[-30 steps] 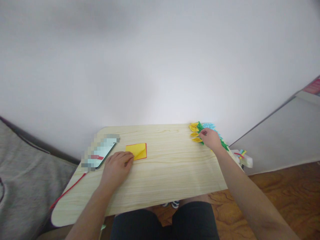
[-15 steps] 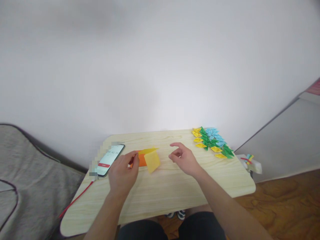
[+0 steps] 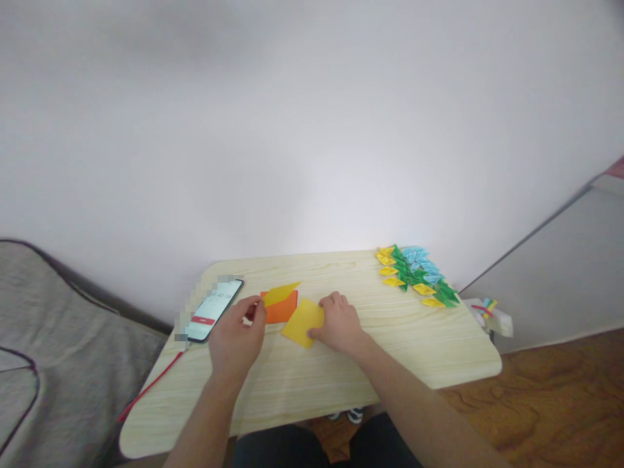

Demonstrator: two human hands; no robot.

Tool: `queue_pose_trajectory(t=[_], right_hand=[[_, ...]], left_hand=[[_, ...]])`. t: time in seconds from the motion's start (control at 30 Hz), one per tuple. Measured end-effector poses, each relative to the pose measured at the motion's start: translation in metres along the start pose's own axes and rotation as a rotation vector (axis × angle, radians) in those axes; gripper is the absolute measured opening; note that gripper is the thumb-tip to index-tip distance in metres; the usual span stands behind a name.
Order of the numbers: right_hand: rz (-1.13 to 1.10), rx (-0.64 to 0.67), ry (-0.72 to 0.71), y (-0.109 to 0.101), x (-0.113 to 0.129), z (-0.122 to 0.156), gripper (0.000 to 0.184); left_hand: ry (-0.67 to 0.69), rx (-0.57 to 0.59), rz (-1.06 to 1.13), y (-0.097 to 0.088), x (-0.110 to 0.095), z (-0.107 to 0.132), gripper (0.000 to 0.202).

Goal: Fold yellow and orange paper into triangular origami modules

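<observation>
My left hand (image 3: 238,335) pinches the near left edge of a yellow paper sheet (image 3: 281,294), which tilts up over an orange paper square (image 3: 280,314). A second yellow paper square (image 3: 301,323) lies to the right, overlapping the orange one's corner. On its right edge is my right hand (image 3: 338,323), thumb on the near side and fingers on the far side, closed on the paper. The right fingertips are partly hidden behind the hand.
A phone (image 3: 217,311) with a red cable (image 3: 151,385) rests at the table's left. Folded paper pieces in yellow (image 3: 422,289), green (image 3: 402,266) and blue (image 3: 416,257) sit at the back right. The wall (image 3: 312,162) rises behind the table (image 3: 292,383).
My right hand has moved left and down and taken hold of the loose yellow square. That square now lies flatter on the table. My left hand keeps its pinch on the other yellow sheet.
</observation>
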State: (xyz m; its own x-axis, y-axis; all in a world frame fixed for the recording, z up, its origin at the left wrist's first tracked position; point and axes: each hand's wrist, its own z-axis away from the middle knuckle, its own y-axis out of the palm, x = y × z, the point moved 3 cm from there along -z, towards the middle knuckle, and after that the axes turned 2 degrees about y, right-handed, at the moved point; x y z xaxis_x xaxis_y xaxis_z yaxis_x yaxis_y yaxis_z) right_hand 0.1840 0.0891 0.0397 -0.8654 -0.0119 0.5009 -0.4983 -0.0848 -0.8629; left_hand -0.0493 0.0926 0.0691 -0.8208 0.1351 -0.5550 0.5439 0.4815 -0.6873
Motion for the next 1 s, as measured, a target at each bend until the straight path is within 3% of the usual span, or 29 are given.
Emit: queue_pose_trajectory(t=[0.17,0.43,0.73,1.0], right_hand=[[0.114,0.080,0.028,0.005,0.003,-0.018,0.035],[0.102,0.210,0.046,0.009,0.003,-0.025,0.035],[-0.212,0.418,-0.052,0.014,0.003,-0.031,0.034],[-0.254,0.268,-0.028,0.026,0.044,-0.070,0.035]], left_hand=[[-0.091,-0.032,0.007,-0.008,0.017,0.000,0.021],[-0.150,-0.055,0.059,-0.019,0.032,0.004,0.024],[-0.193,-0.123,0.124,-0.040,0.026,0.003,0.023],[-0.181,-0.221,0.174,-0.056,-0.003,-0.011,0.018]])
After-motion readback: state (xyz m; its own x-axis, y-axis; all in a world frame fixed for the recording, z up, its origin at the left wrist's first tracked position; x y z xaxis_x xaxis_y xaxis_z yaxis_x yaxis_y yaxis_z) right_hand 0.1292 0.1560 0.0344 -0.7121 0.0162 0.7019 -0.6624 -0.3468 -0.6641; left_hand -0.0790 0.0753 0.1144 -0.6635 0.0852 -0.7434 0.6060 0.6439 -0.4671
